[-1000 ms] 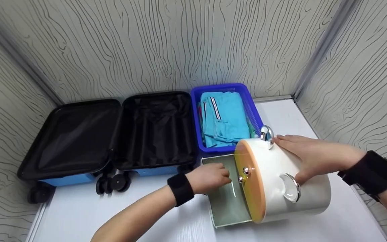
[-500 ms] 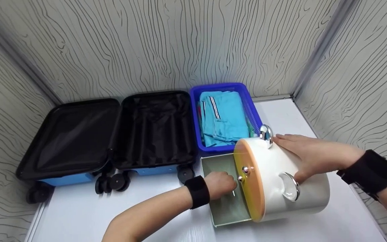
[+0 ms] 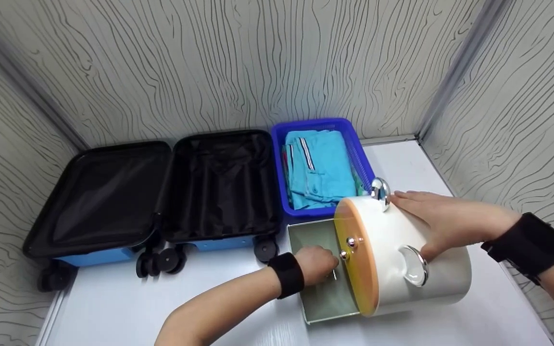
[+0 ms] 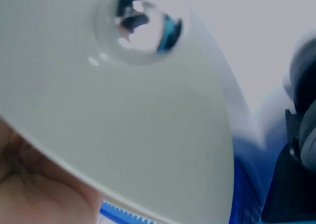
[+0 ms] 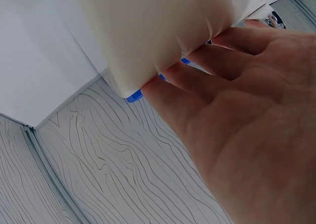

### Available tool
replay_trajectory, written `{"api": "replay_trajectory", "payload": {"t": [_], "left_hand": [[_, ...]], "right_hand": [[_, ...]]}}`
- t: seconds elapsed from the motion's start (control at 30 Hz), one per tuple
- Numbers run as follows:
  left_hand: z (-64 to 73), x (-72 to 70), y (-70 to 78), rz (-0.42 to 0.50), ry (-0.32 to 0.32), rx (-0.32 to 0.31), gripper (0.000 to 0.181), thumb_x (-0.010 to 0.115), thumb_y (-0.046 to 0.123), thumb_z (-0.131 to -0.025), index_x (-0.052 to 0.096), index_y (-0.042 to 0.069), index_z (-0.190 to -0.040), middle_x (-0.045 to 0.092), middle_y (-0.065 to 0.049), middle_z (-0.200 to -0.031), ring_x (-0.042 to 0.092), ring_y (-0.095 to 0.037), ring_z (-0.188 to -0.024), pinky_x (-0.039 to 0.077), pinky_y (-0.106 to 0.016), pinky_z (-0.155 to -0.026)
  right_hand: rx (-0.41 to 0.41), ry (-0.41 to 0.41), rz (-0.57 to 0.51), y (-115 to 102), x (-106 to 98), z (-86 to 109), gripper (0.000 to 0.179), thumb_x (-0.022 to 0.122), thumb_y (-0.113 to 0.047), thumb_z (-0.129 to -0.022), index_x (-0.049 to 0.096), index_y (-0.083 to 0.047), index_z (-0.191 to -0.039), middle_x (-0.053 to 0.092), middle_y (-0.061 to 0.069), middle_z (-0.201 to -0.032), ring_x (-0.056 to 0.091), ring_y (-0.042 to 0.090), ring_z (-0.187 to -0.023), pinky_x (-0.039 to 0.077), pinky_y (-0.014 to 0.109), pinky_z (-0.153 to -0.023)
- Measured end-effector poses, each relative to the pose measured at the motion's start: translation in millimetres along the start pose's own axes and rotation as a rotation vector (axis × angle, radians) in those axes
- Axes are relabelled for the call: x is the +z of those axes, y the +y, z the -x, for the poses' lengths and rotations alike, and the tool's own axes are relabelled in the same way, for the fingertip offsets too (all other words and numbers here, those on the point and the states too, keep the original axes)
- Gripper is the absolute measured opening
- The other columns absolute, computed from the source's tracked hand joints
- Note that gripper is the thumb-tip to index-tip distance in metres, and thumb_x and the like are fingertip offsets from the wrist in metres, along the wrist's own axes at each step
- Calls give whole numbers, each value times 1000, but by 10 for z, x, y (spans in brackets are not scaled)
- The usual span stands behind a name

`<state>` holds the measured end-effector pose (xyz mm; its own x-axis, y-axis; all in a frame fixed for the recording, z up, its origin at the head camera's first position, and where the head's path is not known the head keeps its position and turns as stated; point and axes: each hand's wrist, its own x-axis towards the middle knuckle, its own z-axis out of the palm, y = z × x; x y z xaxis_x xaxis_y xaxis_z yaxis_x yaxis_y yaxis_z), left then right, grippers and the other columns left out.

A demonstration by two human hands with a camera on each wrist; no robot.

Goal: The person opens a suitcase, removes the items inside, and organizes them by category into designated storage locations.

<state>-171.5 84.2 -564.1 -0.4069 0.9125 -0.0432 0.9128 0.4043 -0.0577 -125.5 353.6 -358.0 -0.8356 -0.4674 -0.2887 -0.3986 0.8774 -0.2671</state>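
Note:
A white rounded storage box [image 3: 404, 269] with an orange-rimmed yellow front stands at the right, its pale drawer [image 3: 327, 302] pulled out leftward. My left hand [image 3: 316, 265] reaches into the drawer, fingers bent downward; their tips and anything between them are hidden. A thin white line shows just beside those fingers; I cannot tell what it is. In the left wrist view the drawer's front panel [image 4: 163, 120] and its chrome knob [image 4: 140, 23] cover most of that hand. My right hand [image 3: 455, 218] rests with extended fingers on the box's white shell, between two chrome handles.
A black-lined suitcase [image 3: 224, 192] lies spread open at the left, wheels toward me. Between it and the box, farther back, is a blue basket [image 3: 361, 163] with folded turquoise clothes [image 3: 327, 166]. Wood-patterned walls enclose the white table [image 3: 238, 312].
My left hand has moved rightward and slightly down, deeper over the drawer, then nearly stopped. The right hand and the box have barely moved.

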Motion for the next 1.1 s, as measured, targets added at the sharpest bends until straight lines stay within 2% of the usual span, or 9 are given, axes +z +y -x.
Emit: {"api": "replay_trajectory", "payload": {"t": [0.13,0.23,0.4,0.5,0.57,0.7,0.8,0.9,1.1], "left_hand": [[83,-197,-45,51,17,3,13,82,22,-83,72,19,-90,67,2,-84,63,-16,-72,51,-30,-57],[212,-380,-150,159,51,-20,18,81,27,-85,74,17,-97,70,2,-91,66,-15,-79,53,-29,-64],[571,-532,-381,381,203,-155,24,76,24,-92,75,11,-111,72,-1,-104,68,-15,-94,55,-27,-83],[843,-431,-469,526,328,-272,19,73,12,-92,73,9,-110,70,-1,-102,67,-15,-92,55,-27,-82],[1003,-296,-486,626,375,-351,19,71,7,-91,72,8,-109,68,-2,-98,65,-15,-87,55,-28,-78],[1197,12,-427,784,332,-477,25,74,12,-91,70,7,-115,67,-4,-101,65,-16,-88,55,-31,-78],[1233,209,-349,851,281,-517,34,76,20,-91,68,6,-121,69,-8,-110,68,-21,-95,56,-35,-81],[1208,341,-277,875,277,-528,36,78,23,-90,69,7,-120,71,-8,-112,69,-22,-96,56,-35,-82],[1096,450,-200,905,293,-533,21,78,20,-89,72,11,-107,73,2,-99,69,-10,-86,55,-30,-78]], "right_hand": [[-9,1,12,5,-3,3,120,87,-57,-66,36,7,-154,40,28,-155,39,45,-142,35,60,-112],[-21,4,21,12,7,-3,120,84,-62,-69,36,8,-153,41,28,-154,39,46,-142,34,60,-113],[-19,1,18,16,6,1,120,86,-59,-66,36,7,-154,40,28,-155,38,47,-142,34,61,-112],[-24,0,20,15,3,1,121,86,-60,-67,36,7,-154,40,29,-155,39,47,-142,34,61,-112],[-29,2,22,14,2,0,121,85,-62,-67,36,7,-154,40,29,-154,39,47,-141,34,61,-112],[-5,1,12,11,-9,11,120,88,-53,-64,36,7,-154,41,28,-155,40,44,-141,36,60,-111],[19,-4,-2,9,-17,17,120,89,-42,-60,35,6,-156,40,27,-156,40,42,-141,37,59,-111],[28,-7,-6,2,-19,18,119,89,-38,-59,34,5,-156,40,26,-156,41,40,-141,39,59,-109],[30,-12,-2,-3,-12,9,118,89,-39,-60,34,4,-156,40,25,-156,42,41,-140,39,59,-109]]}}
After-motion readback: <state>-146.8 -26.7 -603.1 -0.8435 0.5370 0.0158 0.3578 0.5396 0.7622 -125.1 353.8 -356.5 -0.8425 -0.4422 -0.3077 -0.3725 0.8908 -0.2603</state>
